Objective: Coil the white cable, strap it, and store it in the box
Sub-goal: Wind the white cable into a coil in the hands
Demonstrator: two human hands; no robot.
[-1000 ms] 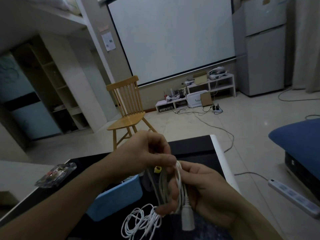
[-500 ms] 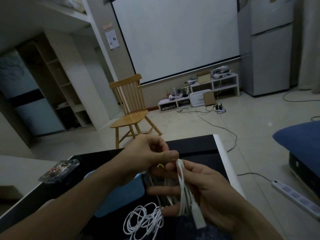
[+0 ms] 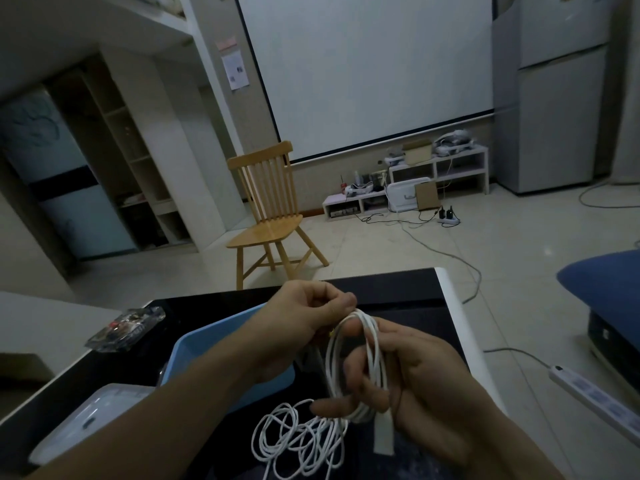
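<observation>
My right hand point(image 3: 412, 379) holds several loops of the white cable point(image 3: 372, 355) wound over its fingers, and the white plug end hangs below the palm. My left hand point(image 3: 304, 317) pinches the cable at the top of the loops, fingers closed. The loose rest of the cable lies in a tangle on the dark table point(image 3: 398, 289) under my hands. A light blue box point(image 3: 207, 344) stands on the table behind my left forearm, partly hidden by it. A small yellow piece peeks out between my hands; what it is cannot be told.
A white lid or tray point(image 3: 93, 420) lies at the table's near left. A clear plastic packet point(image 3: 126, 329) sits at its left edge. Beyond are a wooden chair point(image 3: 270, 216), a white power strip point(image 3: 595, 396) on the floor, and a blue seat point(image 3: 606, 285).
The view shifted down and left. Another loop has gone round my right hand, and my left hand stays pinched at the coil's top. The plug hangs lower.
</observation>
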